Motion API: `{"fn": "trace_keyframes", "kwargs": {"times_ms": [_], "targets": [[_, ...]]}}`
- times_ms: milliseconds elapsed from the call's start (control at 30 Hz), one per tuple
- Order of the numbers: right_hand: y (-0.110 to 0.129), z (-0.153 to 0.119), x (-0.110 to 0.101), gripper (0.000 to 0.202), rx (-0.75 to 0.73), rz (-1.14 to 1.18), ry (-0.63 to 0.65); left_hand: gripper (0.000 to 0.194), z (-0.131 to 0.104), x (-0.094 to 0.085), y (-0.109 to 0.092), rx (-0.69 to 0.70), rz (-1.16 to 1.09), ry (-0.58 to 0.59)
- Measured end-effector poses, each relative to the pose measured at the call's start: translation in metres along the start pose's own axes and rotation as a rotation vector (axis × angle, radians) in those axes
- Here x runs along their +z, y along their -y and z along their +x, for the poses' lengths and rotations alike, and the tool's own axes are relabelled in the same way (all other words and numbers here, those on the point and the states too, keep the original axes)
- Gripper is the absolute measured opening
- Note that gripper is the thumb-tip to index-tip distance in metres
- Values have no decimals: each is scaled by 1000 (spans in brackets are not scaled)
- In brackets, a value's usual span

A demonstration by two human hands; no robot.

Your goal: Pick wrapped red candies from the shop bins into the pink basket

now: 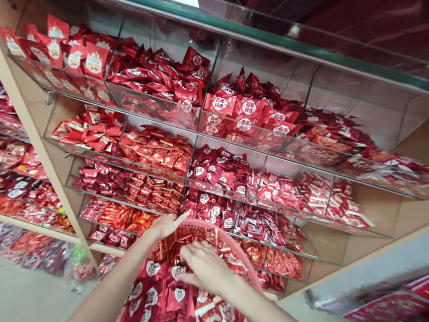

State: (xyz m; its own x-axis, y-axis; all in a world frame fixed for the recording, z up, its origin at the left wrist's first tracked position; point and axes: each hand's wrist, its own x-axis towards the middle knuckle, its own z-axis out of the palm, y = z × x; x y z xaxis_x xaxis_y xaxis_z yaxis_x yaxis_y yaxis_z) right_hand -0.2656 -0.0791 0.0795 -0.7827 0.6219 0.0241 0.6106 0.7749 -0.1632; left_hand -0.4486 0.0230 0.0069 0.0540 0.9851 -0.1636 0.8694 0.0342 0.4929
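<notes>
A pink plastic basket [243,252] with a perforated wall is heaped with small red wrapped packets [179,295], many bearing white heart-shaped labels. On the basket's far left rim rests my left hand [167,226], its thumb lying along the edge and its other fingers mostly out of sight. My right hand [204,265] is inside the basket, low over the packets. Its fingers are curled down among them, and whatever they grip is hidden. Red-and-white packets [218,318] lie under my right forearm.
Tiered glass shelves [148,101] ahead hold red packets sorted by dividers. A wooden upright [44,149] separates a second shelf unit on the left. Bagged goods [35,250] sit on the floor at left. Red flat packages [406,301] stand at the right.
</notes>
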Motion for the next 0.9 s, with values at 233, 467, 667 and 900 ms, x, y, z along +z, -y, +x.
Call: {"fn": "trace_keyframes", "kwargs": {"times_ms": [233,467,667,900], "targets": [[-50,24,-85,12,134,46,-513,84,0,-1,-1,-14,-12,23],[-124,72,-109,9,307,119,-621,83,-2,-3,-1,-17,-22,19],[-142,97,-103,32,320,121,-498,83,0,-2,1,-21,-20,13],[-148,101,-103,36,398,109,-450,78,-2,-3,0,-1,-34,21]]}}
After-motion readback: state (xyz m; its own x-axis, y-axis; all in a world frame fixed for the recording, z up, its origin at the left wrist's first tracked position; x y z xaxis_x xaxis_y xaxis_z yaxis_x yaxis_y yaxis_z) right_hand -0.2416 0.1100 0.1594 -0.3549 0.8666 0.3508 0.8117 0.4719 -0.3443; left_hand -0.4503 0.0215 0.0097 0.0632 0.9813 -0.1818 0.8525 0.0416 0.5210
